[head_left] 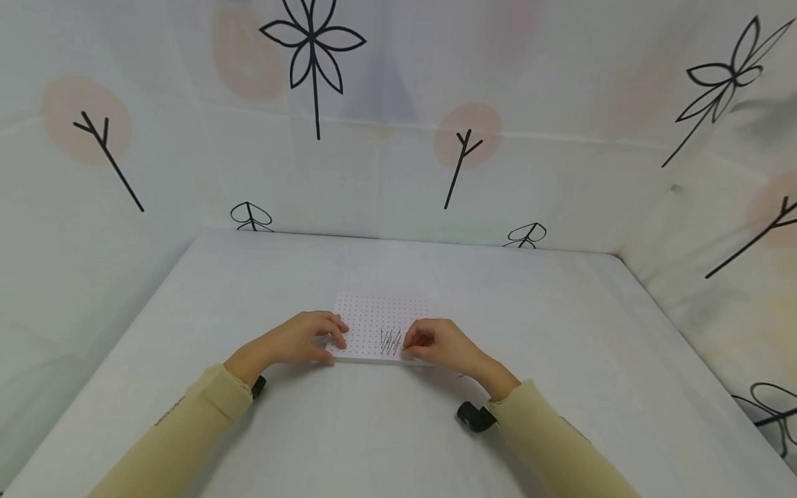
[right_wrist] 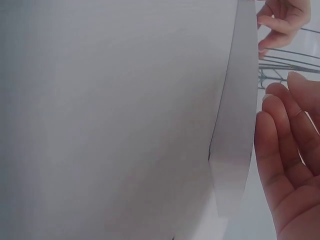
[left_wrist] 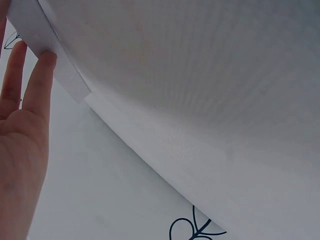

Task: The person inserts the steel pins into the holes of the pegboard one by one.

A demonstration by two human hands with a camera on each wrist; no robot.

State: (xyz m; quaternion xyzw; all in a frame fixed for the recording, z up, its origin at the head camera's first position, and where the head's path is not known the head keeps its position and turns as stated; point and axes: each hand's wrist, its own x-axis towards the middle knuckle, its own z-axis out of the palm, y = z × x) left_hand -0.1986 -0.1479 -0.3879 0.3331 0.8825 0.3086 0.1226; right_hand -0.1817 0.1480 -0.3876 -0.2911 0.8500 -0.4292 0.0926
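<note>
A flat white board with a grid of small dots lies on the table. Several thin dark pins stand in a row near its front edge, leaning slightly. My left hand rests at the board's left front corner, fingers over the top and thumb by the edge; in the left wrist view, fairly straight fingers touch its side. At the right end of the row, my right hand has thumb and fingertips together, seemingly pinching a thin pin that they mostly hide. Its fingers curve beside the board's side wall.
A white cloth covers the table. Behind it hangs a white backdrop with plant drawings. Dark wrist cameras sit below the sleeves, the right one just above the table. A small thin item lies by the right wrist.
</note>
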